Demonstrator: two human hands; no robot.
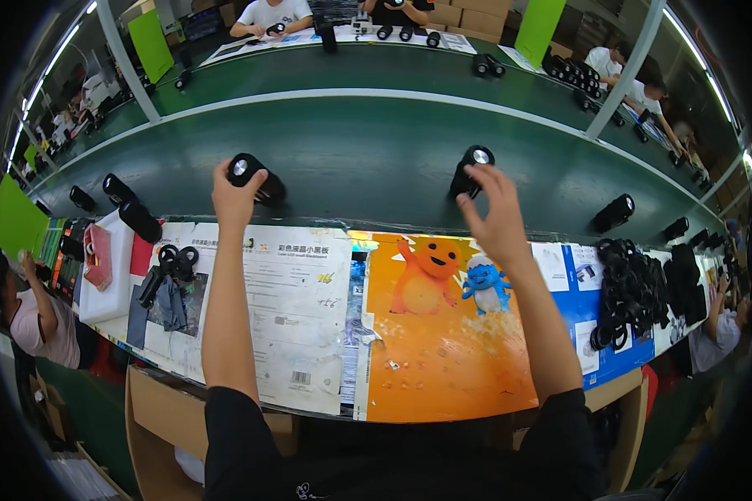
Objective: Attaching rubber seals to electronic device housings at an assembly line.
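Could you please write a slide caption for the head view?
Left hand around one black cylinder, right hand at a second cylinder, over a green work surface.

Between the left cylinder (271, 191) and right cylinder (461, 180), green belt (359, 171) lies open up to the rail (359, 91).

Cylinders (271, 185) behind — poster (451, 359) in front

from where i stand, a cartoon-printed orange poster (443, 367) lies beside a white printed sheet (297, 292). a tangled black heap (631, 284) sits on a blue sheet (622, 359). left of them, a white foam tray (109, 305) rests near grey rags (173, 305). across the way, someone in a white shirt (276, 12) works.
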